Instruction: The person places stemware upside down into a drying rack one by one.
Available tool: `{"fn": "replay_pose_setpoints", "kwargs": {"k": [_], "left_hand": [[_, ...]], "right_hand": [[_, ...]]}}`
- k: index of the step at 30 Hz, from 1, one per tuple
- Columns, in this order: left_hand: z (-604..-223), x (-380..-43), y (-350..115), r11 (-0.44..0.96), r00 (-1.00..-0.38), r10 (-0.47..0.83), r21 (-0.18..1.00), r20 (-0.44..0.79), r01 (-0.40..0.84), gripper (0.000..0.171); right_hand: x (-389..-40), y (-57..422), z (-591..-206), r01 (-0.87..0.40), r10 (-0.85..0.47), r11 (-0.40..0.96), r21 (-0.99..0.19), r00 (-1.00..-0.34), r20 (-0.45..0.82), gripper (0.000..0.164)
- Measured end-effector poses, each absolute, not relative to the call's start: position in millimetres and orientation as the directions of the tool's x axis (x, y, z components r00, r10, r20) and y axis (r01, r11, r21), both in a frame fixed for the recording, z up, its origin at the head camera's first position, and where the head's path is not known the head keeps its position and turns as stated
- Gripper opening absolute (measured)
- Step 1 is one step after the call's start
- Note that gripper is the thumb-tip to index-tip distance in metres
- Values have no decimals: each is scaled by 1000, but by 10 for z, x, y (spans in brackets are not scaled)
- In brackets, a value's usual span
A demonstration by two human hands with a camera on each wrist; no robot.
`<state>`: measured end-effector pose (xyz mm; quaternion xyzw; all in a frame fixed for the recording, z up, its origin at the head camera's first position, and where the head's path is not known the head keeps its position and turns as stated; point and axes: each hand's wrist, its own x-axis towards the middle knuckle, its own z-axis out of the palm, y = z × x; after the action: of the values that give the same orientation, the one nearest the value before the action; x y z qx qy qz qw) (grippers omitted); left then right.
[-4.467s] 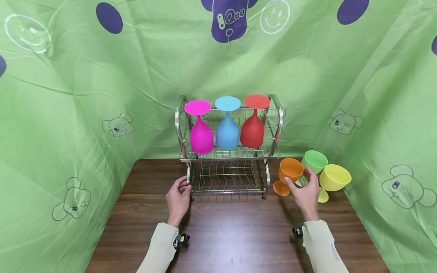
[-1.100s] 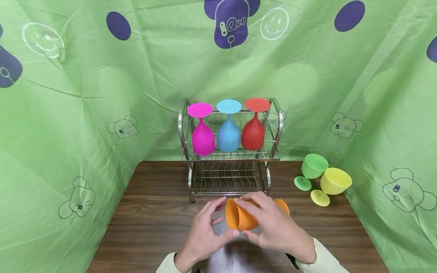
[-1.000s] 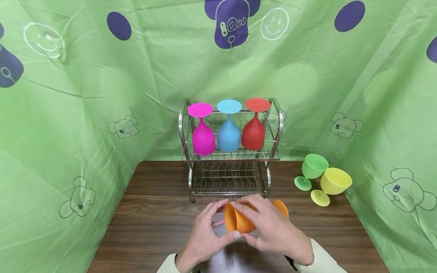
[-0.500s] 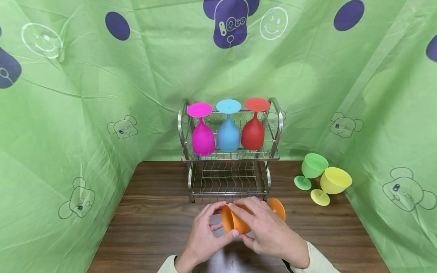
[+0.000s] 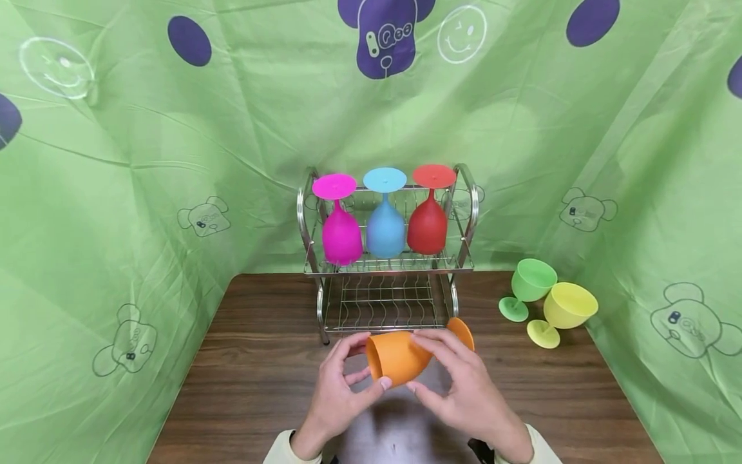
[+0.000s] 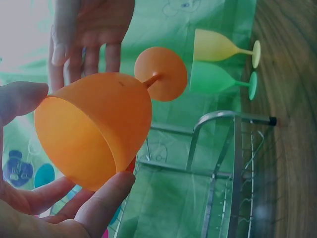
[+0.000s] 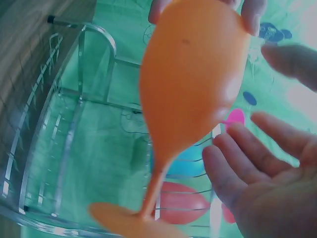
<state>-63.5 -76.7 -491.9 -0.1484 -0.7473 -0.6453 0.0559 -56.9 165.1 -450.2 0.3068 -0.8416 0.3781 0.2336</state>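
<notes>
An orange goblet (image 5: 399, 356) is held tilted on its side above the table, its mouth toward the left and its foot toward the right. My left hand (image 5: 337, 394) pinches it near the rim between thumb and fingers, as the left wrist view also shows. Beside the bowl is my right hand (image 5: 466, 390), its fingers extended; in the right wrist view the fingers (image 7: 242, 161) stand apart from the goblet. Behind them, a two-tier metal dish rack (image 5: 390, 272) bears an upside-down pink goblet (image 5: 342, 238), blue goblet (image 5: 385, 231) and red goblet (image 5: 428, 227) on its upper tier.
A green goblet (image 5: 532, 281) and a yellow goblet (image 5: 569, 305) stand upright close together at the table's right edge. Green printed cloth (image 5: 261, 129) encloses the brown wooden table (image 5: 232, 399) at the back and both sides.
The orange goblet left its place by the green one and came before the rack, turned sideways. My left hand left the rack and took its rim; my right hand has just loosened from the bowl.
</notes>
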Motion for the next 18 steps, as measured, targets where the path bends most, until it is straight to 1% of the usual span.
{"fn": "replay_pose_setpoints", "kwargs": {"k": [3,5,8,10,14,18], "left_hand": [[-4938,-657,-797,107,-952,133,951,277,291,70],[-4947,-660,-818,100,-953,119,952,278,290,70],[-4953,-653,-833,78,-957,106,957,270,279,70],[-4958,-649,-832,53,-958,99,959,271,277,70],[-4968,-630,-810,-51,-957,94,961,276,272,71],[-4984,-596,-780,-219,-954,117,944,276,246,70]], "right_hand": [[-543,1648,-4586,-637,-216,473,-609,-754,621,71],[-531,1632,-4633,-589,-142,410,-696,-795,590,66],[-524,1609,-4704,-502,-52,270,-822,-860,508,58],[-529,1591,-4753,-438,-12,184,-880,-896,443,54],[-555,1550,-4852,-311,27,40,-950,-950,312,52],[-585,1500,-4939,-204,7,-127,-971,-979,205,52]]}}
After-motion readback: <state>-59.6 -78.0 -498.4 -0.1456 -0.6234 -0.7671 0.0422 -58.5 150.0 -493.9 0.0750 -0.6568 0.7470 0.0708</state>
